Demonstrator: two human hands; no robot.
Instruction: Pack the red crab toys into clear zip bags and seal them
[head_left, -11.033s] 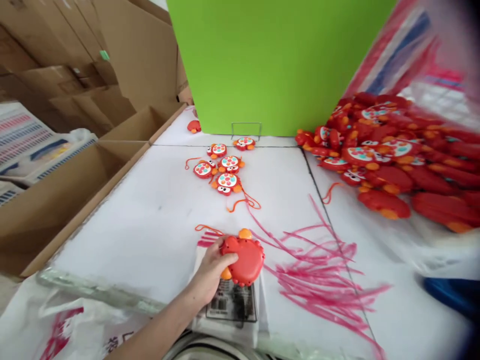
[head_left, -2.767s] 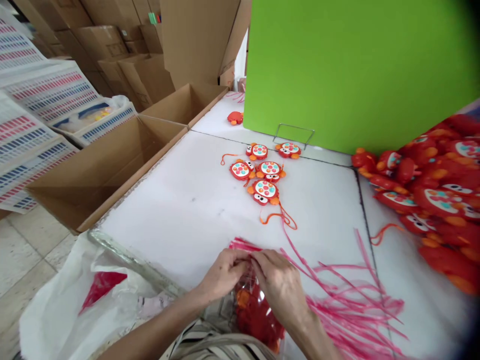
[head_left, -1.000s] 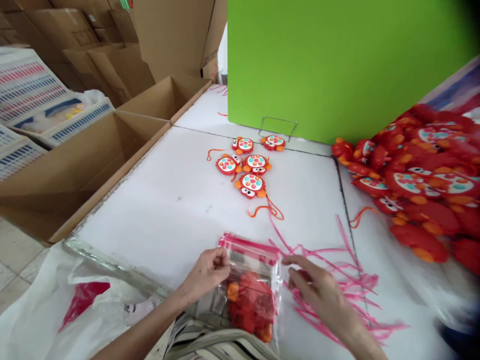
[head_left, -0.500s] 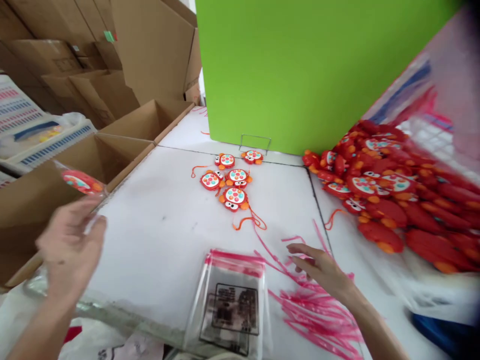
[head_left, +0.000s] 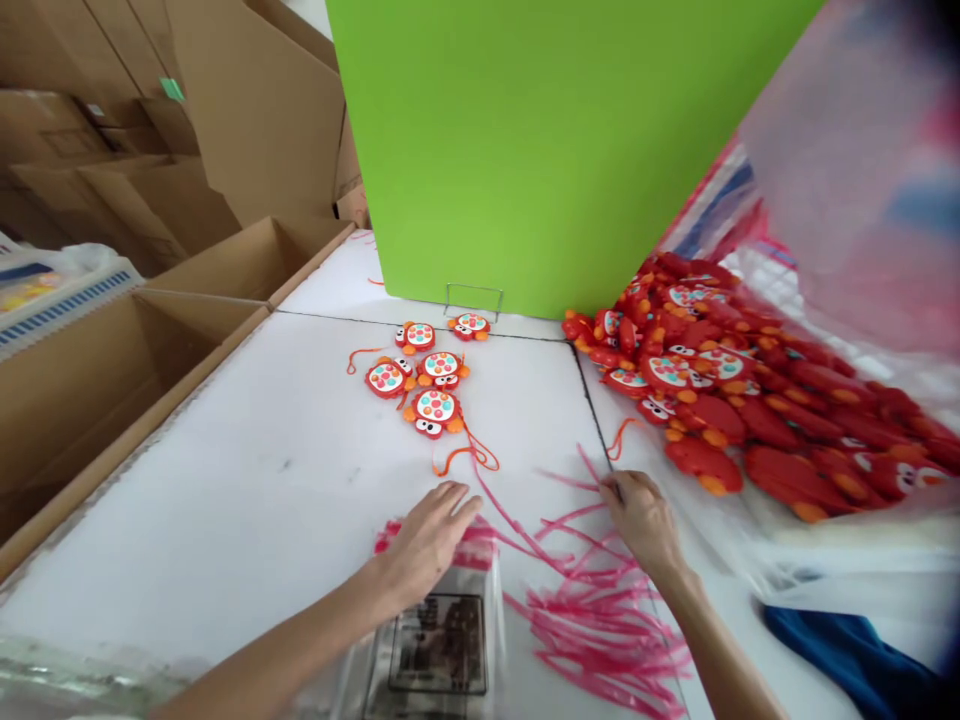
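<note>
On the desk, the toy pile lies just beyond the right hand, whose loose grip holds nothing. The left hand lies flat, pinning the bag. Judged step: fetching a toy; next, grasp one.

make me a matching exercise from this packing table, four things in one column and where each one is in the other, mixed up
Things:
1. left hand
2. right hand
3. big heap of red plastic crab toys
4. open brown cardboard box

Places:
A. off the table's left edge
B. on the loose pink plastic strips
C. on the table's right side, near the green board
D. on the clear pink-topped zip bags

Pairs: 1-D, 2-B, 3-C, 4-A
</note>
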